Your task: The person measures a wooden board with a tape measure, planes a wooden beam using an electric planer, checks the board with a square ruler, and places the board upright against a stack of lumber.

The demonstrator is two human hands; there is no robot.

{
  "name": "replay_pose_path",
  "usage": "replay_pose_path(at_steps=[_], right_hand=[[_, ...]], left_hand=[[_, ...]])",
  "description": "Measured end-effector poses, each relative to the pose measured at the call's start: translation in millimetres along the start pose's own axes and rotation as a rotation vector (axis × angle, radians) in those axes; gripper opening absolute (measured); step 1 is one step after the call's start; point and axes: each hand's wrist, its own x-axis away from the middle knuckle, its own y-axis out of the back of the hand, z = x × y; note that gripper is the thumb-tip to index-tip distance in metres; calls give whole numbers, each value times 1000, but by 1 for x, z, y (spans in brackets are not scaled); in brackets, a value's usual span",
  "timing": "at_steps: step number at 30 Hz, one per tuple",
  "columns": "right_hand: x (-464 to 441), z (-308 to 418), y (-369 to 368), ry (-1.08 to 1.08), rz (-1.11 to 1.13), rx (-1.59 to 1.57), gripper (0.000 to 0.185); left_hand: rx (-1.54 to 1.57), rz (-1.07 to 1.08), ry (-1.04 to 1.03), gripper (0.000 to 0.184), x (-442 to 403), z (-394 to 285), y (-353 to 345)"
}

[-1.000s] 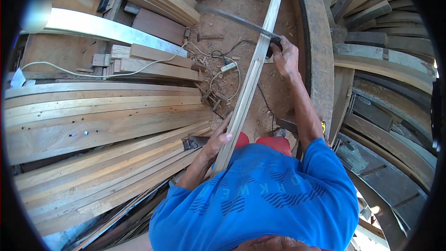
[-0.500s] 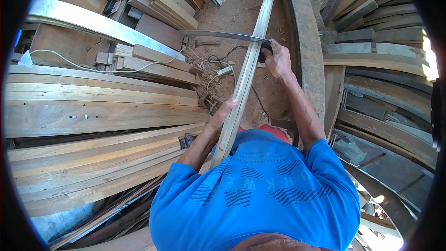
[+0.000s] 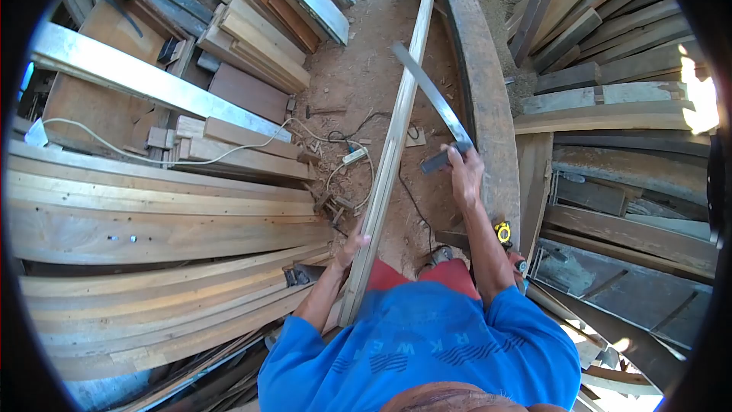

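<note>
A long pale wooden batten (image 3: 399,118), with lines along its length, runs from near my body up and away across the view. My left hand (image 3: 352,249) is closed around its left edge at the near end. In my right hand (image 3: 465,172) is a try square (image 3: 438,101), held to the right of the batten. Its metal blade slants up and left, with the tip over or on the batten; whether it touches, I cannot tell. The square's dark stock (image 3: 436,162) points down and left from my fingers.
A thick timber beam (image 3: 488,91) stands along the right. Stacked boards (image 3: 168,229) lie at left, more planks (image 3: 610,114) at right. A yellow tape measure (image 3: 502,232) sits by the beam. A white cable and power strip (image 3: 354,156) lie on the dirt floor.
The try square has come off its position across the batten and swung round to the right, nearer my body. My left hand has moved lower along the batten. The view has shifted.
</note>
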Motion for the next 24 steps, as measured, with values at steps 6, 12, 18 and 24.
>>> replay_pose_path(at_steps=[6, 12, 18, 24], right_hand=[[23, -65, 52, 46, -79, -273, 20], [64, -66, 97, -76, -52, -81, 18], [73, -55, 144, -10, -117, 85, 26], [70, 23, 170, 102, -98, 349, 31]], left_hand=[[-49, -168, 58, 116, -41, 85, -18], [89, -152, 173, 108, -90, 178, -66], [142, -88, 45, 103, -140, 145, -152], [353, -51, 153, 82, -198, 54, -210]])
